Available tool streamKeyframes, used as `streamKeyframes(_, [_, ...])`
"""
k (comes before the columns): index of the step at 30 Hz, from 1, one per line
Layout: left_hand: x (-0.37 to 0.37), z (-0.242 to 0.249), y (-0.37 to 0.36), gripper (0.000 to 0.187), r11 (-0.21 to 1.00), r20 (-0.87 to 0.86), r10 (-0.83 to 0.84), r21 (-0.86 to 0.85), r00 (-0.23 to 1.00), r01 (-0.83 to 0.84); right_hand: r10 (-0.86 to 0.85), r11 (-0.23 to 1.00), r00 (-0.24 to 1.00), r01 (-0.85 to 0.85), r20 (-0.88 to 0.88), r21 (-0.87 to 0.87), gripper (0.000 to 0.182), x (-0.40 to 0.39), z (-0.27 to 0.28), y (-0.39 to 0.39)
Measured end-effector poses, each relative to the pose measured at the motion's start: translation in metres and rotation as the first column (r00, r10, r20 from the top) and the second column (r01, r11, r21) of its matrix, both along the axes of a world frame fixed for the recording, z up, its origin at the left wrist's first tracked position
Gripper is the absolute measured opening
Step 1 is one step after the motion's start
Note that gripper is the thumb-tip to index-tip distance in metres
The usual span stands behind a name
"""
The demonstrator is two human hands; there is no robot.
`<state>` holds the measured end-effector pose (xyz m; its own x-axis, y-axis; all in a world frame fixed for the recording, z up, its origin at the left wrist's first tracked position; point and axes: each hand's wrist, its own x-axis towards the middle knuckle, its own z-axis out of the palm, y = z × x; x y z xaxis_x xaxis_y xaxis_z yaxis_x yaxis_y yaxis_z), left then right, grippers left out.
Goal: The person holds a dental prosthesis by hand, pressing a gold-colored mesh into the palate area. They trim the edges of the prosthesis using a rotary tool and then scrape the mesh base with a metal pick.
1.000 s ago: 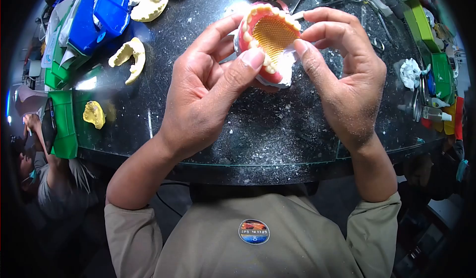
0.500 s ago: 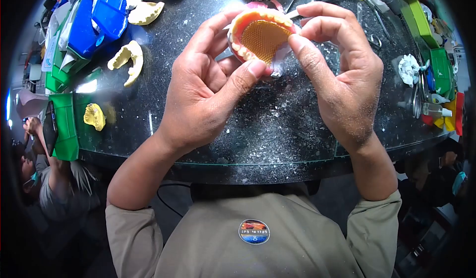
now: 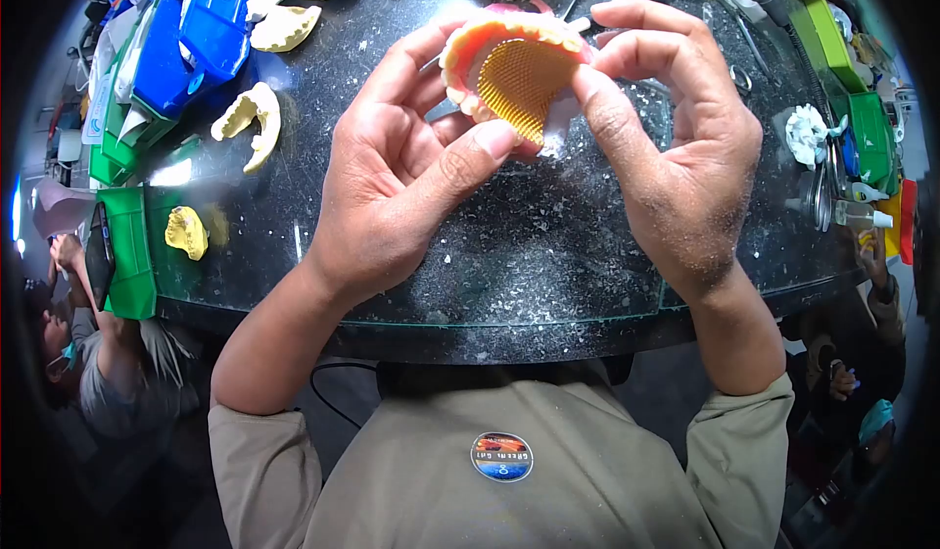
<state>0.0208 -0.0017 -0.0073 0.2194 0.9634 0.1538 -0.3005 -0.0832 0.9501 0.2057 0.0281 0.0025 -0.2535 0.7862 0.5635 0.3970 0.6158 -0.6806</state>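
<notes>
A denture (image 3: 456, 63) with a row of cream teeth and a pink base is held up above the bench. Gold-coloured mesh (image 3: 524, 81) lines its inner arch. My left hand (image 3: 387, 182) grips the denture's left side, the thumb on the near edge and the fingers behind. On the opposite side, my right hand (image 3: 681, 152) pinches the right edge between thumb and forefinger, its other fingers curled above. Hands and mesh hide the denture's underside.
Left of my hands lie a cream horseshoe-shaped piece (image 3: 259, 128) and a yellow piece (image 3: 186, 234). Blue bins (image 3: 220, 15) and a green bin (image 3: 127, 285) stand beyond. White dust covers the dark bench (image 3: 519, 285). Crumpled white paper (image 3: 806, 136) lies right.
Both hands have tilted the denture and brought it slightly left, so the mesh looks more curved. At the far right, another person's hand has come up beside the bottles.
</notes>
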Motion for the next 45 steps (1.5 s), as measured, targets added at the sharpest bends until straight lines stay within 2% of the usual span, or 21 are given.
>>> streamKeyframes(5, [0.000, 0.001, -0.002, 0.056, 1.000, -0.018, -0.008, -0.011, 1.000, 0.008, -0.016, 0.999, 1.000, 0.016, 0.011, 0.033, 0.011, -0.001, 0.000, -0.001])
streamKeyframes(18, [0.006, 0.007, -0.006, 0.038, 0.987, -0.054, 0.109, -0.116, 0.993, -0.115, -0.027, 0.973, 0.999, 0.016, 0.043, 0.232, 0.014, -0.011, -0.004, 0.000])
streamKeyframes(27, [0.005, 0.003, -0.006, 0.032, 0.977, -0.031, 0.156, -0.139, 0.987, -0.159, 0.015, 0.987, 1.000, -0.017, 0.013, 0.160, 0.019, -0.017, -0.005, -0.003])
streamKeyframes(33, [0.004, 0.002, -0.005, 0.032, 0.973, -0.007, 0.166, -0.160, 0.986, -0.165, -0.011, 0.987, 0.995, -0.006, -0.103, -0.159, 0.023, -0.021, -0.006, -0.007])
streamKeyframes(36, [0.004, 0.003, -0.004, 0.032, 0.972, 0.028, 0.171, -0.168, 0.985, -0.164, 0.034, 0.953, 0.990, -0.073, -0.136, -0.293, 0.021, -0.023, -0.006, -0.010])
streamKeyframes(39, [0.003, 0.003, -0.004, 0.031, 0.976, 0.006, 0.168, -0.141, 0.986, -0.166, 0.059, 0.943, 0.988, -0.101, -0.140, -0.316, 0.022, -0.023, -0.006, -0.011])
streamKeyframes(42, [0.003, 0.002, -0.004, 0.027, 0.976, -0.012, 0.184, -0.119, 0.983, -0.184, 0.070, 0.968, 0.991, -0.096, -0.118, -0.234, 0.020, -0.022, -0.008, -0.009])
streamKeyframes(45, [0.003, 0.002, -0.003, 0.022, 0.972, -0.019, 0.209, -0.111, 0.978, -0.209, 0.049, 0.945, 0.990, -0.089, -0.132, -0.315, 0.018, -0.023, -0.004, -0.013])
